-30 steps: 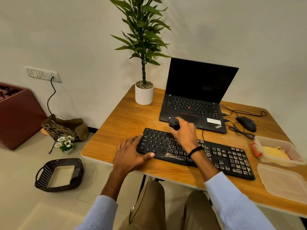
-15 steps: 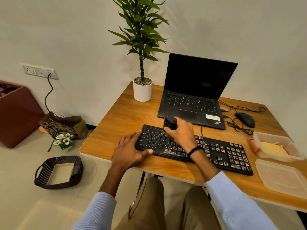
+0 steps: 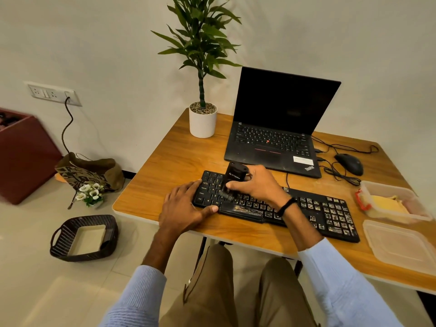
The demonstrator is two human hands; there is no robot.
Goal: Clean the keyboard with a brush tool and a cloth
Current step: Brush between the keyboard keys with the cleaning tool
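A black keyboard (image 3: 306, 208) lies near the front edge of the wooden table (image 3: 169, 161). My right hand (image 3: 258, 185) grips a black brush tool (image 3: 233, 178), its bristles down on the keys in the keyboard's left part. My left hand (image 3: 184, 208) rests at the keyboard's left end, fingers on the top of the end keys and thumb against its front edge. A yellow cloth (image 3: 387, 204) lies inside an open clear plastic box (image 3: 401, 192) at the right.
An open black laptop (image 3: 273, 138) stands behind the keyboard, with a white potted plant (image 3: 203, 119) to its left and a black mouse (image 3: 349, 164) with cables to its right. A clear lid (image 3: 398, 246) lies at front right. On the floor sits a dark basket (image 3: 82, 237).
My right hand has drawn the brush tool left and toward me, from the keyboard's back edge onto the left-hand keys. My left hand stays at the keyboard's left end.
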